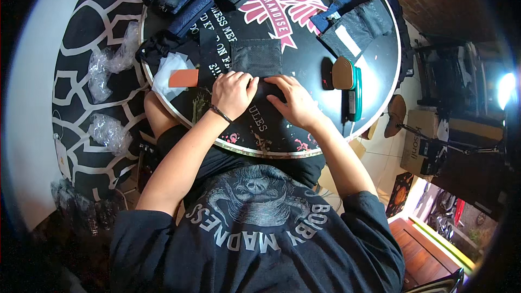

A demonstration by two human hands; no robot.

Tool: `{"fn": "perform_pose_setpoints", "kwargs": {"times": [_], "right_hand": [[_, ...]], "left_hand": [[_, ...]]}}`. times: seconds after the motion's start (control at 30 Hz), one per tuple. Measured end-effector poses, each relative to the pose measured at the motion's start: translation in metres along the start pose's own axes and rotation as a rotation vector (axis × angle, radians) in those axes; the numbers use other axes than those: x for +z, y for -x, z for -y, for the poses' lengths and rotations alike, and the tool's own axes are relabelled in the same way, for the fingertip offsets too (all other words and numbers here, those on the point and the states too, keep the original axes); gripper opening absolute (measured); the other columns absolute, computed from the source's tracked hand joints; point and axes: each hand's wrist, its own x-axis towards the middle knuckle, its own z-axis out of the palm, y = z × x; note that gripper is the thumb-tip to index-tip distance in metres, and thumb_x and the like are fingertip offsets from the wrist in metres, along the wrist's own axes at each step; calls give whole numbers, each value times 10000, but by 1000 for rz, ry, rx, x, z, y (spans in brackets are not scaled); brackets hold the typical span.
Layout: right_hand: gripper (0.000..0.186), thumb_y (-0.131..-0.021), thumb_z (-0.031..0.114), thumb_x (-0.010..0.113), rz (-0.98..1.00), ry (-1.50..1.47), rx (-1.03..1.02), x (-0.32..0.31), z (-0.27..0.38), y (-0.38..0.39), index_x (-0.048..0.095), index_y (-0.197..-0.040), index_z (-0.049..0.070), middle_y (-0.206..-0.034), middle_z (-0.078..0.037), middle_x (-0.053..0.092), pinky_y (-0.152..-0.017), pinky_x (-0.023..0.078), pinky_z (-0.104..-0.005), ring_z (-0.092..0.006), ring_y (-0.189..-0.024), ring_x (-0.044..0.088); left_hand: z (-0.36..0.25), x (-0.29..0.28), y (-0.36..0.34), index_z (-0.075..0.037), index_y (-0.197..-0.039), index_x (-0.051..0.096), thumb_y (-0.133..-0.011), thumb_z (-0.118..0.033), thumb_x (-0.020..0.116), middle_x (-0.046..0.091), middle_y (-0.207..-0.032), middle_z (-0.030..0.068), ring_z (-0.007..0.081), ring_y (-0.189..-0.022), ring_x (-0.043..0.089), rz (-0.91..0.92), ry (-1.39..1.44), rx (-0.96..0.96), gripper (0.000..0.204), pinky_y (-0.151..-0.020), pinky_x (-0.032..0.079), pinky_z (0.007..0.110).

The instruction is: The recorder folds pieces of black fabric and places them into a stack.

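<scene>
A dark folded cloth (258,57), squarish and apparently denim, lies flat near the middle of the round black table (320,125). At its near left corner is my left hand (233,93), its fingers curled together against the cloth's edge. My right hand (296,102) rests by the near right corner, fingertips touching the edge, with thumb and forefinger apart. What lies under the left fingers is hidden. A longer dark strip of fabric (209,54) extends just left of the cloth.
Several rolled dark garments (190,13) lie at the far left. Folded dark jeans (361,30) with a white label lie far right. Nearer stands a green-handled tool (355,95) with a tan oval head. An orange card (183,78) overlaps white translucent plastic (165,80) at left.
</scene>
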Motion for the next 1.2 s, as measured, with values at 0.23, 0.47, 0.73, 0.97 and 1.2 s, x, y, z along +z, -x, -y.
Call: {"fn": "perform_pose_setpoints", "kwargs": {"times": [0.23, 0.47, 0.73, 0.97, 1.2], "right_hand": [[609, -809, 81, 798, -190, 386, -230, 18, 10, 9, 666, -1402, 42, -1423, -171, 642, -1198, 467, -494, -369, -1369, 596], [575, -743, -12, 758, -123, 348, -223, 2, 2, -12, 704, -1314, 24, -1341, -153, 712, -1116, 520, -446, -343, -1262, 672], [503, -830, 85, 815, 49, 194, -163, -22, -16, -52, 675, -1305, -4, -1254, -222, 748, -1066, 558, -472, -422, -1222, 691], [448, -917, 206, 830, 313, -7, 67, -26, -11, -60, 670, -1292, 20, -1249, -217, 727, -1057, 550, -452, -404, -1217, 701], [441, -942, 276, 807, 147, 7, 110, -13, 4, -47, 719, -1317, 64, -1145, -200, 725, -1013, 562, -469, -424, -1128, 703]], "left_hand": [[-3, -3, -14, -62, -813, 761, -1099, -343, 586, 739, -832, 159, 414, -759, 732, 178, 10, -263, 437, -759, 600, 531], [-4, -10, 10, -82, -1129, 708, -1008, -249, 727, 637, -1202, 145, 379, -1082, 681, -190, 101, -64, 207, -927, 583, 478], [14, -15, 15, -104, -1334, 611, -811, -309, 909, 642, -1269, 126, 363, -1194, 628, -73, 74, -35, 635, -1065, 520, 474], [16, -29, 5, -82, -1251, 650, -833, -359, 870, 659, -1194, 120, 333, -1173, 633, 46, 151, -121, 548, -1029, 533, 475], [4, -23, 8, -106, -1147, 681, -960, -279, 719, 654, -1104, 87, 302, -1094, 629, -24, -4, 32, 258, -970, 511, 459]]}}
